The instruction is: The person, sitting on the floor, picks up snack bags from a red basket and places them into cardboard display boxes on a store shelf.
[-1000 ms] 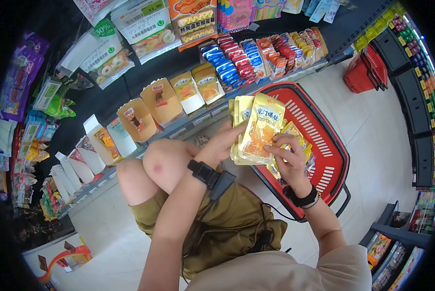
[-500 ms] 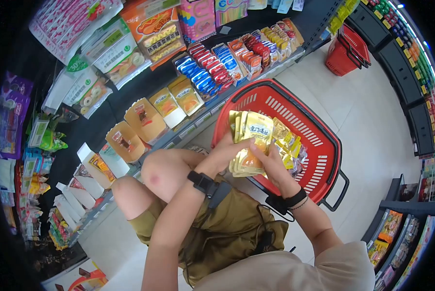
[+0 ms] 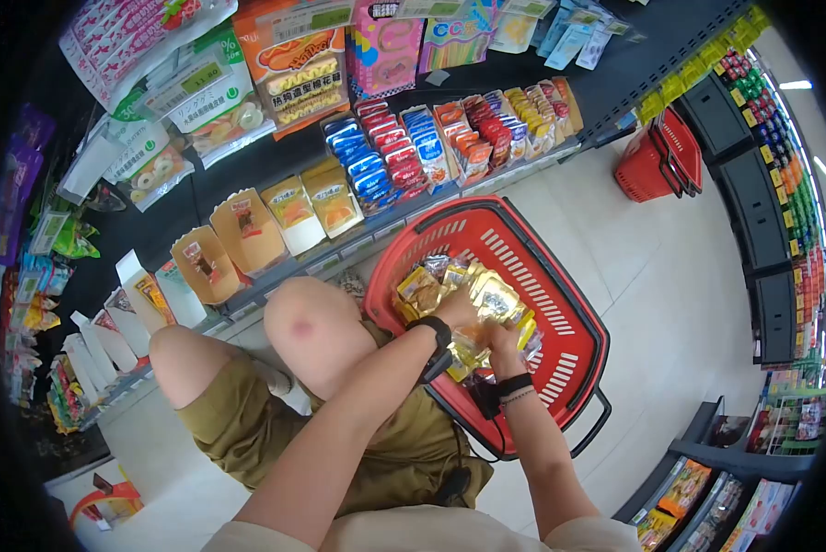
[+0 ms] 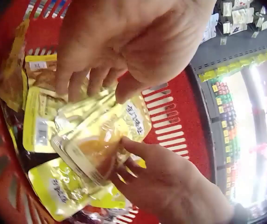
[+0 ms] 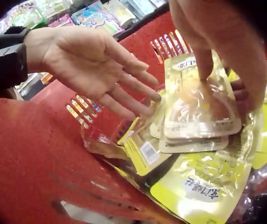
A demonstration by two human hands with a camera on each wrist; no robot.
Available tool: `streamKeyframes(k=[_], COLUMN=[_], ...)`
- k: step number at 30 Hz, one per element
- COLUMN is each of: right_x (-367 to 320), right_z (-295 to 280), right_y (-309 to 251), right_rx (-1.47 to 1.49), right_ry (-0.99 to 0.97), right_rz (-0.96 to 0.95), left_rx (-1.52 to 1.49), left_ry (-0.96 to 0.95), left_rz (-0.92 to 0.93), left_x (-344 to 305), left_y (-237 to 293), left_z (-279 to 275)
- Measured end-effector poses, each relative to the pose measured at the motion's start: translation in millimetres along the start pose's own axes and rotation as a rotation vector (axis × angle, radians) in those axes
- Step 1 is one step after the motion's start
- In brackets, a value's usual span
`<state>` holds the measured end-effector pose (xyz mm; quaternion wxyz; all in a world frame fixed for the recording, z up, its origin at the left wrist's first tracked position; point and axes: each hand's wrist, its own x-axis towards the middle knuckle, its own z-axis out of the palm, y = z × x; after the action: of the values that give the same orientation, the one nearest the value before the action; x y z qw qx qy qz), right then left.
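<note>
Inside a red shopping basket (image 3: 574, 317), a small stack of gold foil snack packets (image 5: 194, 114) lies over other yellow packets (image 5: 201, 186). My right hand (image 4: 166, 179) grips the stack at one side, thumb pressed on the top packet and fingers beneath. The left hand (image 5: 84, 65) is beside the stack's other end, palm showing and fingers extended, fingertips close to the packets' edge. In the head view the left hand (image 3: 463, 311) is low in the basket, across from the right hand (image 3: 503, 345).
A shelf edge (image 3: 339, 244) runs along the basket's far side, with cardboard display boxes (image 3: 247, 230) and rows of small snack packs (image 3: 404, 156). Another red basket (image 3: 657, 156) stands on the floor at the right. My bent knee (image 3: 311, 322) is left of the basket.
Both hands have gone down into the basket with the gold packets, which were held above it earlier. The left hand has let go of the stack; the right still grips it.
</note>
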<state>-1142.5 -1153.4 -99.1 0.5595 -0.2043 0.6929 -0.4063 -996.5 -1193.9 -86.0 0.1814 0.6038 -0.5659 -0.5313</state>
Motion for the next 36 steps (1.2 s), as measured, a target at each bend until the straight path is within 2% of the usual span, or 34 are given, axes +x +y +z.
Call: streamKeyframes(k=[1,3,4,5,6,7,8,9,10,11,12,14,15,16,17,19,22,23,25,26,28,29,30,31,32,33,35,36], right_x=[-3,-8,-8,-8,-12,0,6,5,6,6,22,6,-5,-11,-18,-60,-106,-114,-127,-131,-110,-106,-85,-60,-39,-25,-4,2], right_z=[-2,-5,-4,-1,-3,-14,-18,-22,-29,-29,-43,-41,-38,-35,-32,-5,44,61,101,125,173,200,222,243,261,271,292,300], right_y=[-1,1,0,-2,-6,2,7,5,4,2,11,-6,-18,-29,-40,-86,-141,-156,-180,-187,-190,-186,-182,-168,-156,-146,-132,-126], right_rx=[-0.066,-0.137,-0.142,-0.146,-0.057,-0.113,-0.125,-0.146,-0.16,-0.211,-0.225,-0.216,-0.204,-0.192,-0.179,-0.08,-0.053,-0.059,-0.158,-0.253,-0.344,-0.297,-0.401,-0.362,-0.406,-0.404,-0.672,-0.674], right_ry=[-0.009,-0.018,0.09,0.194,0.148,0.153,0.199,0.142,0.086,0.15,0.1,0.054,0.025,0.019,0.013,-0.137,-0.198,-0.303,-0.466,-0.521,-0.658,-0.661,-0.71,-0.776,-0.734,-0.732,-0.679,-0.678], right_rz=[-0.007,-0.008,-0.059,-0.114,-0.113,-0.145,-0.205,-0.242,-0.296,-0.362,-0.398,-0.362,-0.359,-0.457,-0.555,-0.543,-0.516,-0.563,-0.676,-0.738,-0.89,-0.84,-0.924,-0.902,-0.931,-0.931,-0.935,-0.934], left_rx=[0.002,0.222,0.114,0.138,0.235,0.33,0.346,0.361,0.214,0.07,0.121,0.168,0.089,0.011,0.007,-0.239,-0.52,-0.585,-0.536,-0.613,-0.658,-0.624,-0.62,-0.663,-0.705,-0.704,-0.645,-0.649], left_ry=[-0.005,-0.258,-0.231,-0.187,-0.224,-0.252,-0.256,-0.259,-0.201,-0.142,-0.179,-0.207,-0.105,-0.004,0.007,0.324,0.324,0.329,0.437,0.502,0.642,0.716,0.713,0.801,0.888,0.886,0.972,1.017], left_rz=[-0.008,0.12,0.234,0.246,0.219,0.187,0.225,0.258,0.185,0.119,0.121,0.12,0.095,0.072,0.073,0.241,0.504,0.57,0.578,0.56,0.507,0.474,0.472,0.44,0.409,0.41,0.347,0.327], left_x=[7,20,20,18,20,21,21,16,9,4,-4,-9,-5,-5,-4,-8,-48,-66,-92,-99,-105,-103,-99,-91,-83,-73,-58,-55], left_y=[-8,-18,-15,-12,-7,1,10,17,21,26,37,42,39,38,36,42,68,74,69,61,38,23,8,-8,-24,-41,-67,-71], left_z=[1,1,2,4,7,8,9,10,14,12,2,-4,1,-1,-5,-27,-99,-127,-176,-194,-224,-234,-238,-239,-241,-242,-244,-245])
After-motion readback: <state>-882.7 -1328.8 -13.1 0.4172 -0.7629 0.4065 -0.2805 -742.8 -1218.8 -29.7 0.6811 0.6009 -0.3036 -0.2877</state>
